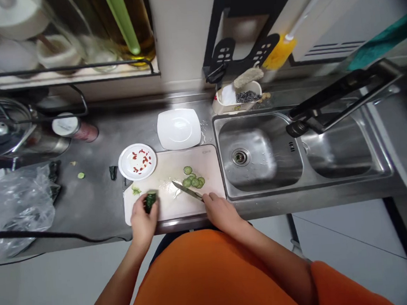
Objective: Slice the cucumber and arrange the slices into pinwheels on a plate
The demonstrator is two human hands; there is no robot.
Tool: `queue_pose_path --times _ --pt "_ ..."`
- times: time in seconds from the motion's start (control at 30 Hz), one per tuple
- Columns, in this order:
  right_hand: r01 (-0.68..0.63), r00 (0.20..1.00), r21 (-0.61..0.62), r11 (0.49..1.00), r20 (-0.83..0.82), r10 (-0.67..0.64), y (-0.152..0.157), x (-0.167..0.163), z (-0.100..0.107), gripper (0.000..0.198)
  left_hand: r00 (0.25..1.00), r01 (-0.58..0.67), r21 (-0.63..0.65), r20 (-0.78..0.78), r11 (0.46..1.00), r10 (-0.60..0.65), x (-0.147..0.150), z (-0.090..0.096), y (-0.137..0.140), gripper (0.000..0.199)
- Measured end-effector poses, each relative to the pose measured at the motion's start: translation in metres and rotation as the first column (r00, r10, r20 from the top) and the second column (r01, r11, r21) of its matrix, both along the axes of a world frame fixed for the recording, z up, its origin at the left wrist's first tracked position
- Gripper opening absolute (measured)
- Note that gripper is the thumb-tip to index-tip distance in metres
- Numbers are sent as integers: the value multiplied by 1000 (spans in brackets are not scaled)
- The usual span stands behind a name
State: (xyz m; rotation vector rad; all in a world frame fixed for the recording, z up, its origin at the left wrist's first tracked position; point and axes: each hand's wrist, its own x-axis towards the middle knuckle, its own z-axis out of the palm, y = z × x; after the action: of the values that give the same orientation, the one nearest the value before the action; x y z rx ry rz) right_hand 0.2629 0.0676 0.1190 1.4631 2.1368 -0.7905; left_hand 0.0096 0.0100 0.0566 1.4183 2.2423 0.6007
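My left hand (143, 216) is closed around a dark green piece of cucumber (150, 201) at the front left of the white cutting board (171, 167). In my right hand (222, 210) is the handle of a kitchen knife (187, 190), its blade angled left over the board. Just beyond the blade lie several cucumber slices (193, 180) in a loose pile. Small green scraps (136, 190) rest on the board's left side. A round white plate (126, 161) with chopped red bits overlaps the board's back left corner.
A square white plate (179, 126) stands behind the board. To the right is a double steel sink (260, 152) with a black faucet (326, 98). Left on the counter are a plastic bag (17, 200), a lidded jar (75, 128) and cucumber ends (113, 172). A rack (77, 74) hangs above.
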Motion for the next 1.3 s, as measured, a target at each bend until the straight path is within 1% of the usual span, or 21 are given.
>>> queue_pose_path --times 0.1,0.17,0.33,0.4,0.47,0.53,0.57,0.6,0.63,0.67,0.7,0.73,0.77,0.83,0.9,1.03,1.1,1.17,1.2,1.27,1.3 --pt "-6 999 72 997 -50 10 3 6 -2 21 960 -271 -52 -85 961 266 -30 -1 0 46" --pt "-22 998 111 994 -61 29 6 8 -6 19 925 -366 -58 -131 929 356 -43 -5 5 49" --pt "-43 998 159 986 -39 50 15 10 -18 18 891 -445 -103 -153 889 428 -50 -15 13 53" --pt "-48 998 169 985 -33 55 17 11 -21 17 891 -446 -121 -156 887 426 -51 -16 13 56" --pt "-59 998 192 980 -25 65 19 12 -24 16 894 -428 -97 -188 898 406 -50 -15 11 61" --pt "-77 997 222 972 -12 81 19 13 -27 15 902 -363 6 -248 932 353 -45 -10 13 65" --pt "-88 996 236 968 -7 92 19 14 -29 15 913 -296 73 -272 952 305 -39 -6 16 63" --pt "-98 995 249 964 -6 102 19 15 -31 15 931 -201 140 -280 969 234 -29 -2 20 59" --pt "-106 994 258 960 -9 112 19 15 -33 16 962 -75 180 -248 981 119 -17 2 26 50" --pt "-112 993 265 958 -17 121 19 16 -34 16 981 59 205 -192 977 -19 -1 6 32 39" --pt "-118 991 268 956 -26 130 19 16 -35 17 976 203 212 -127 956 -179 16 9 40 29" --pt "-126 990 269 955 -32 139 18 16 -36 17 942 337 202 -69 920 -330 33 10 48 25" --pt "-137 988 269 953 -35 152 18 15 -36 18 900 432 181 -30 884 -434 50 10 56 24" --pt "-170 982 268 948 -30 184 17 14 -34 20 851 521 125 -7 844 -525 78 7 71 29" --pt "-201 977 267 943 -19 214 16 15 -31 21 836 548 65 -6 834 -549 94 0 82 34" --pt "-230 972 258 938 7 237 12 19 -24 22 790 610 -15 92 792 -607 100 -9 98 25" --pt "-229 972 260 938 9 235 9 23 -20 21 783 612 -51 180 789 -596 98 -9 106 20" --pt "-216 974 245 945 -6 225 6 27 -16 20 816 546 -82 277 834 -507 92 -6 112 14" --pt "-203 977 224 953 -20 213 4 29 -14 19 844 482 -101 320 870 -430 88 -4 115 13" --pt "-161 984 158 974 -55 172 -1 33 -11 17 899 297 -149 376 943 -224 76 -1 117 17" --pt "-133 987 118 984 -73 142 -4 34 -10 17 915 196 -173 386 965 -116 68 1 117 20"
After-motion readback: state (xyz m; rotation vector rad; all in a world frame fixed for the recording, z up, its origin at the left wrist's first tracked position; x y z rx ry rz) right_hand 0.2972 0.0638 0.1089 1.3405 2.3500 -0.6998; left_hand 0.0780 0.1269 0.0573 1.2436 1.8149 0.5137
